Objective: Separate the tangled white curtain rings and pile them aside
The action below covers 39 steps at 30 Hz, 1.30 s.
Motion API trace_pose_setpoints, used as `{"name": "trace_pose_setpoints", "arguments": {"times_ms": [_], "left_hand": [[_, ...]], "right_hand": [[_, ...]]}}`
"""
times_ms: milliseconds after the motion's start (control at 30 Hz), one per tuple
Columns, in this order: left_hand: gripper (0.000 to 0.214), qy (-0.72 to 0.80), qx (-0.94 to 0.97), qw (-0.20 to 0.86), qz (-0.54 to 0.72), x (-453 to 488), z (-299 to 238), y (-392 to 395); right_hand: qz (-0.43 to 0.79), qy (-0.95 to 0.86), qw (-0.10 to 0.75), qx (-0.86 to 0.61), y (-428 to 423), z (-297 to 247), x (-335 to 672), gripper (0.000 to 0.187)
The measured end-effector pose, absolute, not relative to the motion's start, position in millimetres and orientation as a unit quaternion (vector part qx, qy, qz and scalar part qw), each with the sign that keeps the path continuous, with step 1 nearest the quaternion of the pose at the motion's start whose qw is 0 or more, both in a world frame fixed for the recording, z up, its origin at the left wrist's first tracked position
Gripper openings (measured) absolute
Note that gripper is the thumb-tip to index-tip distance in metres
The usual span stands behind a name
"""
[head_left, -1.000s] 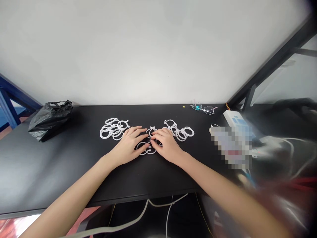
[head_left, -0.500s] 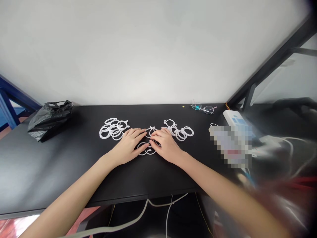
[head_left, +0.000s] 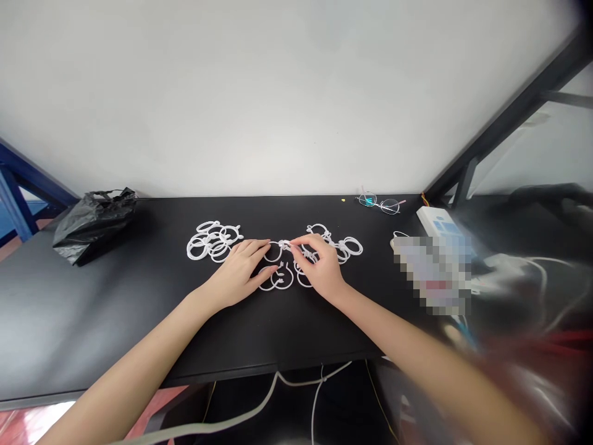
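White plastic rings with small clasps lie on the black table (head_left: 250,337). My left hand (head_left: 238,272) rests with fingers stretched and thumb apart, its fingertips touching the left edge of one ring (head_left: 274,261). At that ring's clasp, my right hand (head_left: 322,269) pinches another white ring (head_left: 286,245) between thumb and forefinger; the hand partly hides it. Closer to me, just below the hands, are overlapping rings (head_left: 281,288), one with its loop open. More rings (head_left: 303,285) show partly under my right hand.
A pile of rings (head_left: 206,248) lies left and another group (head_left: 353,246) right. Far left stands a black plastic bag (head_left: 95,225). Eyeglasses (head_left: 389,206) lie by the wall, and a white box (head_left: 440,225) and a blurred-out object are at the right. Cables hang below the table edge.
My right hand has shifted slightly right and its fingers have drawn into a pinch on a ring's clasp end. The rings between the hands are more exposed. My left hand has hardly moved.
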<state>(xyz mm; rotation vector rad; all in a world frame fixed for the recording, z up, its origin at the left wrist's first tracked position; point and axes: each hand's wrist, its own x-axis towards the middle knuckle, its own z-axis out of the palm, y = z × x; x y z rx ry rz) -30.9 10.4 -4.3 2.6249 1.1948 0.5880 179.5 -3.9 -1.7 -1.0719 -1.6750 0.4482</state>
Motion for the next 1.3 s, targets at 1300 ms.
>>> {"name": "trace_pose_setpoints", "arguments": {"times_ms": [1300], "left_hand": [[0.03,0.313,0.704,0.536,0.344,-25.6,13.2,5.3]], "right_hand": [[0.238,-0.771,0.533,-0.253,-12.9,-7.0,169.9,0.012]]}}
